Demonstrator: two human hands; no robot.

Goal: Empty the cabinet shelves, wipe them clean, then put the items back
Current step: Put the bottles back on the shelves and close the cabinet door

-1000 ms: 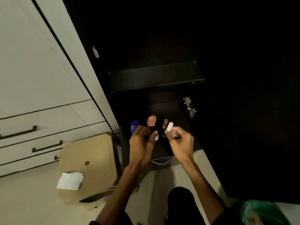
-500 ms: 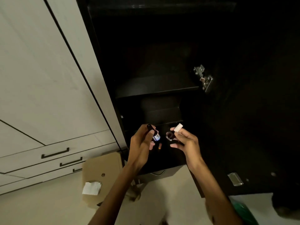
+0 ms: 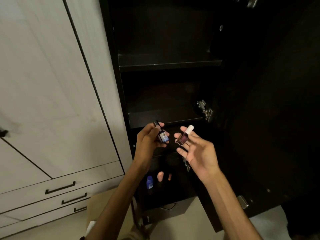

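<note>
Left grip [image 3: 147, 141] holds blue-label bottle [image 3: 163, 135] | right grip [image 3: 195, 149] holds polish bottle [image 3: 184, 135] | dark cabinet [image 3: 169, 63]

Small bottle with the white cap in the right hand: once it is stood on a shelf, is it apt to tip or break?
The bottle looks like glass, so probably fragile. Its tall white cap over a small base suggests it tips easily. The right hand holds it loosely.

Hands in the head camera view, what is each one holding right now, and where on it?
Left hand grips a small dark blue-labelled bottle around its body. Right hand pinches a small purple bottle with a white cap at the body.
</note>
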